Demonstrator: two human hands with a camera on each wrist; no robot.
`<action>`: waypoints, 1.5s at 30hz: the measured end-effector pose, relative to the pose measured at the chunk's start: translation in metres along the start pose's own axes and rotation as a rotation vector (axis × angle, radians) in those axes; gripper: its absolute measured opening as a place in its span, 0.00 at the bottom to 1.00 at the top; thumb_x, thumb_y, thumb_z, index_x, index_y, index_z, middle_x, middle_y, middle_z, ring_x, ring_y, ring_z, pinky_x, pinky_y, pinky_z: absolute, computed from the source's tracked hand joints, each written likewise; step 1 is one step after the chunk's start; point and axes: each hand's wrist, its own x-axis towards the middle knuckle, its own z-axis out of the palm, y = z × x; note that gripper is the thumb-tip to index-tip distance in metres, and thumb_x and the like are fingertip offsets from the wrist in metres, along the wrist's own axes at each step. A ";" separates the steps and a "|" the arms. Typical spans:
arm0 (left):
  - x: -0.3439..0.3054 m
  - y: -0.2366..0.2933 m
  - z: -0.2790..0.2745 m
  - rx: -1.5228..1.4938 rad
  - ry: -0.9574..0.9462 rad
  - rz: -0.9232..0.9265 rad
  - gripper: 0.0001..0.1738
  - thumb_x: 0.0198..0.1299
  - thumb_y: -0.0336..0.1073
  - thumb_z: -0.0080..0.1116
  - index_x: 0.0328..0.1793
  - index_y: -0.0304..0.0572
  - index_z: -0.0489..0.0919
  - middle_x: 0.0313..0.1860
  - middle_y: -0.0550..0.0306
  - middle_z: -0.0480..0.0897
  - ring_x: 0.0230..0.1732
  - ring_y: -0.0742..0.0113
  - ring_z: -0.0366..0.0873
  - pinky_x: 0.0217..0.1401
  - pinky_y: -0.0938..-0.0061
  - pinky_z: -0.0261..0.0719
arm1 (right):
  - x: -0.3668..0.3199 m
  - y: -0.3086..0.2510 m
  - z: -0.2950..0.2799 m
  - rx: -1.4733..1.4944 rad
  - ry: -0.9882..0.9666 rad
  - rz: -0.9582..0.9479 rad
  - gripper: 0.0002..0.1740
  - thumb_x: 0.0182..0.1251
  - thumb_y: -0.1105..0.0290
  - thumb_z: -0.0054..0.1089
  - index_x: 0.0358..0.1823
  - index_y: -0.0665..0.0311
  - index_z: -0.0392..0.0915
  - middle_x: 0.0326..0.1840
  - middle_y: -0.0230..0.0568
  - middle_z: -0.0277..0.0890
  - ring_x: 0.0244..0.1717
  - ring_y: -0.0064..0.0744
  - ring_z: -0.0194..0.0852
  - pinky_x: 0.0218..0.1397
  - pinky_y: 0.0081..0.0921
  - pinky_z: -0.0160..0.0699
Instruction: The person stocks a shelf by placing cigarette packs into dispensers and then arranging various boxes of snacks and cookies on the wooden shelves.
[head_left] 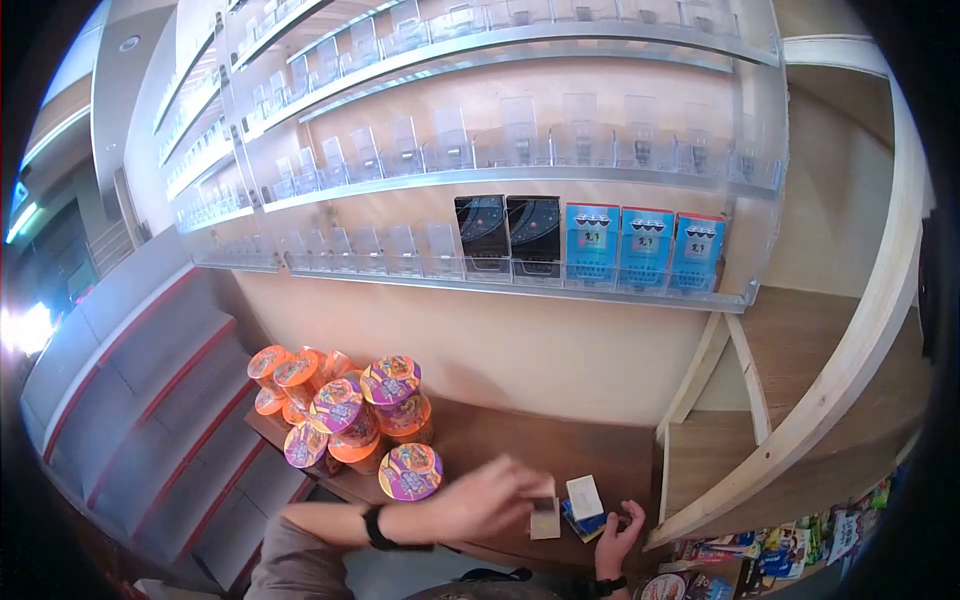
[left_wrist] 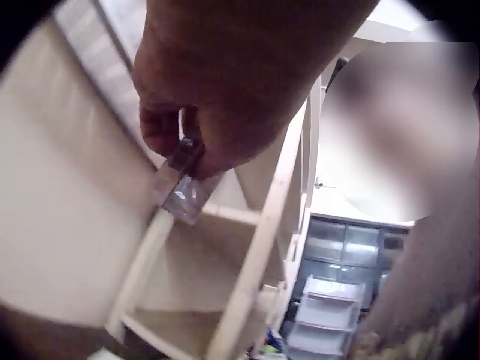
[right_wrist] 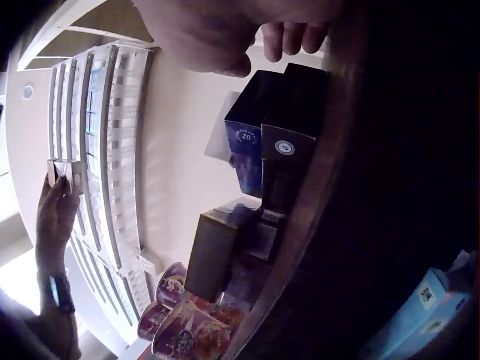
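Observation:
My left hand [head_left: 500, 497], blurred in the head view, pinches a small box [left_wrist: 180, 172] between thumb and fingers; clear shiny film shows on it in the left wrist view. That hand is raised above the brown counter [head_left: 480, 430]. Lower right, my right hand [head_left: 620, 535] is beside the boxes with its fingers loosely bent and nothing visible in them. Near it lie a pale box [head_left: 583, 497], a blue pack [head_left: 585, 525] and another pale box [head_left: 545, 522]. The right wrist view shows dark blue boxes [right_wrist: 255, 112] just below the right fingers [right_wrist: 292, 37].
Several orange and purple tubs [head_left: 340, 405] are stacked at the counter's left. Above, a clear display rack [head_left: 480, 180] carries black packs [head_left: 508, 235] and blue packs [head_left: 645, 245] on its lowest row. A wooden frame [head_left: 840, 400] stands at right, with bagged snacks [head_left: 800, 540] below.

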 end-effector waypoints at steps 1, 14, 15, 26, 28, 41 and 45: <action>0.009 -0.001 -0.030 0.086 0.098 0.101 0.30 0.52 0.31 0.71 0.61 0.41 0.72 0.51 0.46 0.77 0.51 0.49 0.76 0.53 0.62 0.77 | -0.001 0.000 -0.001 0.004 -0.001 0.005 0.23 0.64 0.81 0.54 0.61 0.66 0.66 0.57 0.45 0.71 0.57 0.36 0.69 0.58 0.30 0.68; 0.108 -0.054 -0.245 0.340 0.661 0.236 0.29 0.60 0.16 0.57 0.69 0.41 0.73 0.57 0.49 0.72 0.53 0.62 0.78 0.55 0.71 0.80 | -0.001 -0.002 -0.001 -0.008 0.002 0.026 0.22 0.63 0.82 0.51 0.60 0.66 0.66 0.55 0.43 0.70 0.56 0.34 0.69 0.57 0.28 0.68; 0.109 -0.052 -0.246 0.337 0.665 0.235 0.29 0.60 0.16 0.57 0.69 0.41 0.73 0.57 0.49 0.72 0.53 0.62 0.78 0.55 0.71 0.80 | -0.001 -0.002 -0.001 -0.004 0.002 0.029 0.22 0.63 0.82 0.51 0.60 0.66 0.66 0.55 0.43 0.70 0.56 0.34 0.69 0.57 0.28 0.67; 0.115 -0.056 -0.234 0.452 0.721 0.296 0.24 0.59 0.16 0.57 0.62 0.39 0.73 0.60 0.48 0.71 0.52 0.61 0.79 0.53 0.71 0.83 | 0.000 0.000 0.000 -0.001 -0.004 0.034 0.23 0.63 0.82 0.51 0.60 0.66 0.66 0.55 0.43 0.70 0.57 0.34 0.68 0.57 0.29 0.68; 0.115 -0.057 -0.231 0.469 0.738 0.299 0.24 0.59 0.16 0.58 0.62 0.39 0.73 0.60 0.48 0.71 0.52 0.60 0.80 0.52 0.71 0.83 | 0.000 -0.003 0.000 0.007 -0.006 0.027 0.23 0.62 0.82 0.51 0.60 0.66 0.66 0.55 0.43 0.70 0.57 0.34 0.68 0.57 0.30 0.68; 0.113 -0.070 -0.226 0.292 0.673 0.201 0.33 0.56 0.20 0.65 0.68 0.42 0.67 0.60 0.48 0.72 0.57 0.60 0.77 0.59 0.69 0.80 | 0.000 -0.015 -0.002 0.026 -0.033 0.042 0.23 0.63 0.82 0.51 0.60 0.67 0.66 0.54 0.44 0.70 0.56 0.34 0.69 0.56 0.28 0.68; 0.114 -0.054 -0.223 0.417 0.671 0.129 0.34 0.56 0.21 0.65 0.70 0.42 0.67 0.56 0.48 0.76 0.55 0.59 0.79 0.59 0.67 0.79 | 0.000 -0.002 -0.003 -0.020 -0.036 0.017 0.23 0.62 0.82 0.51 0.60 0.67 0.66 0.54 0.44 0.71 0.55 0.35 0.69 0.56 0.29 0.68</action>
